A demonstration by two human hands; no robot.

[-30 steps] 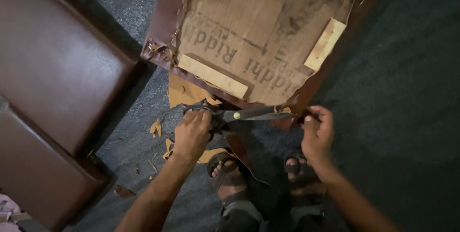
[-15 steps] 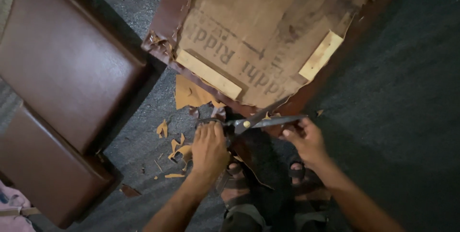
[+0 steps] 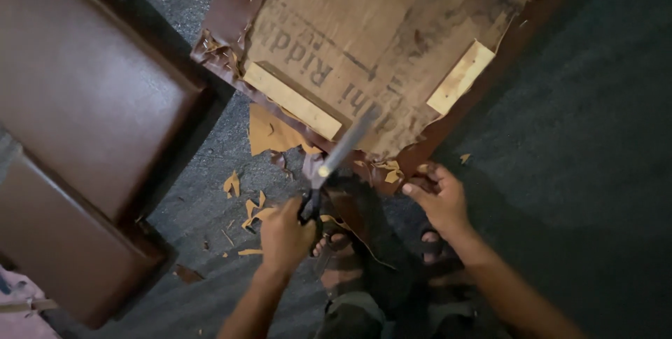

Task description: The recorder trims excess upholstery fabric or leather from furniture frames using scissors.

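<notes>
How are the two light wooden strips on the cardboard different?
The long pale wooden strip lies at the lower left of the brown cardboard panel; the shorter pale wooden block lies at its right edge. The long strip is slimmer; the block is stubbier. They slant in opposite directions. Both are flat, light-coloured and lie on the cardboard.
</notes>
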